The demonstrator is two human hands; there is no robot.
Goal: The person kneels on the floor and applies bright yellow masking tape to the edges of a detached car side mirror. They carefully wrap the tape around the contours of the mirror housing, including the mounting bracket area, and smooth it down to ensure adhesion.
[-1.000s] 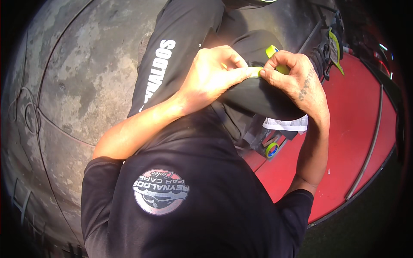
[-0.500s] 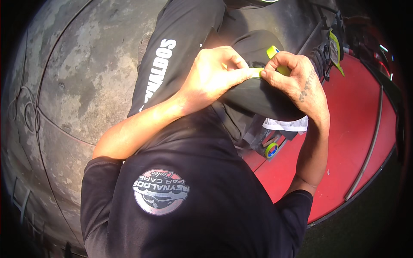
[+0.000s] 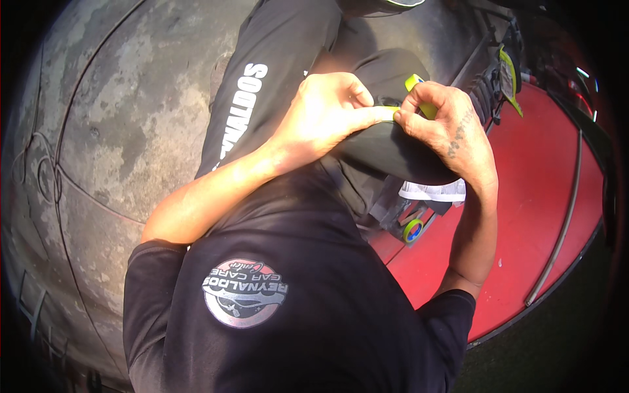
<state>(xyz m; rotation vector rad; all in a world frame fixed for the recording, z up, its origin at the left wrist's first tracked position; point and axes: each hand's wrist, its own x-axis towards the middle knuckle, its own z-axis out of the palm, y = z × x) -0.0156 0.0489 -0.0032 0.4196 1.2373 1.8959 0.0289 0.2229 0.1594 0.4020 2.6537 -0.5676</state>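
Above my bent knee in dark trousers, my two hands meet over a roll of yellow-green masking tape (image 3: 413, 82). My left hand (image 3: 322, 111) is closed, its thumb and fingers pinching the short loose end of the tape. The roll sits in my right hand (image 3: 452, 124), whose thumb and forefinger press on the tape close to the left thumb tip. Fingers of the right hand hide much of the roll. A dark, curved surface, apparently my trouser leg (image 3: 400, 154), lies just under the tape.
Right of my legs lies a red panel (image 3: 531, 170) with a thin grey strip (image 3: 563, 242) along it. Another green tape roll (image 3: 413, 230) with a blue core rests beside a light shoe (image 3: 432, 191). A dark cable (image 3: 59, 164) crosses the stained concrete floor (image 3: 131, 105) at left.
Both hands have drawn slightly closer together, the right one moving a little left and down. The exposed tape between the thumbs looks shorter.
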